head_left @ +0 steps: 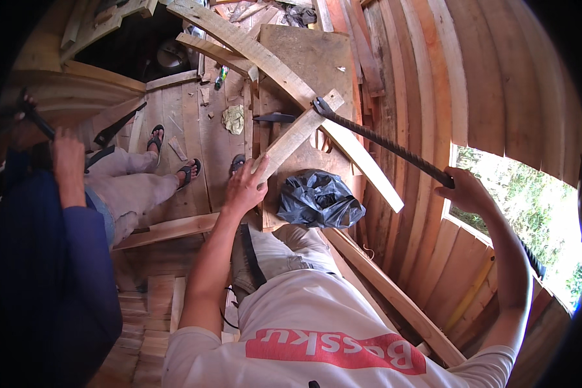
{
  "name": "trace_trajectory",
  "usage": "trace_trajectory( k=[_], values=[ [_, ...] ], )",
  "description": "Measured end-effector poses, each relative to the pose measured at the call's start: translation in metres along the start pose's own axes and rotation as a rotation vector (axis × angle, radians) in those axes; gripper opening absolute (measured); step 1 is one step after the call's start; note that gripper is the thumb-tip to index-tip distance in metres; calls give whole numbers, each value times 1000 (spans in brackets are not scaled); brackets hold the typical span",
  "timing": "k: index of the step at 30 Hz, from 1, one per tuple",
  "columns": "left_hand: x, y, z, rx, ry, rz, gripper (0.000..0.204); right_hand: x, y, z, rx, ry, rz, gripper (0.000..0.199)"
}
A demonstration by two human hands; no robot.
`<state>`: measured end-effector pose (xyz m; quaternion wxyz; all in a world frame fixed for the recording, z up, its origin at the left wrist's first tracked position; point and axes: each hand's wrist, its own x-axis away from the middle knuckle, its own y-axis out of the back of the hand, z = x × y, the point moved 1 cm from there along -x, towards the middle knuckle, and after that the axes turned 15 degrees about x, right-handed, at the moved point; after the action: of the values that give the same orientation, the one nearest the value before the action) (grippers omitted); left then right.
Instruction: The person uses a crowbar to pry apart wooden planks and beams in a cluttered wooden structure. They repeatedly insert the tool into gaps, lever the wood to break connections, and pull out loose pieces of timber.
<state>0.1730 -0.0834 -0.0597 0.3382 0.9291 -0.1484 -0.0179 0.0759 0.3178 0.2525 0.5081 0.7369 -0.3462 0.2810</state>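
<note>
My left hand (244, 187) is closed round the near end of a short wooden board (291, 143), which slants away to the right. In my right hand (469, 192) is the end of a ribbed crowbar (388, 147). The claw at its other end (321, 105) rests on the board's far part. Beneath that spot, the short board crosses a long wooden board (265, 61). Right of my left hand, a black plastic bag (320, 200) lies crumpled on a brown wooden panel (304, 45). A dark flat blade (275, 118) sticks out beside the short board.
To the left, another person in dark sleeves (87, 258) grips a dark-handled tool (40, 123). A dark blade (119, 125) is near their knees. Crumpled paper (233, 119) lies on the plank floor (194, 123). A plank wall (427, 77) with a window opening (517, 187) stands at right.
</note>
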Motion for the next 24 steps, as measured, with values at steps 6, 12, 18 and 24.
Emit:
trace_trajectory(
  k=[6, 12, 18, 24],
  values=[
    [0, -5, 5, 52, -33, -13, 81, -1, -7, 3, 43, 4, -6, 29],
    [-15, 9, -26, -44, -58, -26, 78, -17, -38, -18, 41, 20, -89, 26],
    [-144, 13, -61, -204, -220, -38, 88, -19, -41, -19, 17, 37, -157, 21],
    [-227, -5, -39, -372, -161, 227, 115, -25, -67, -30, 19, 105, -217, 21]
  ],
)
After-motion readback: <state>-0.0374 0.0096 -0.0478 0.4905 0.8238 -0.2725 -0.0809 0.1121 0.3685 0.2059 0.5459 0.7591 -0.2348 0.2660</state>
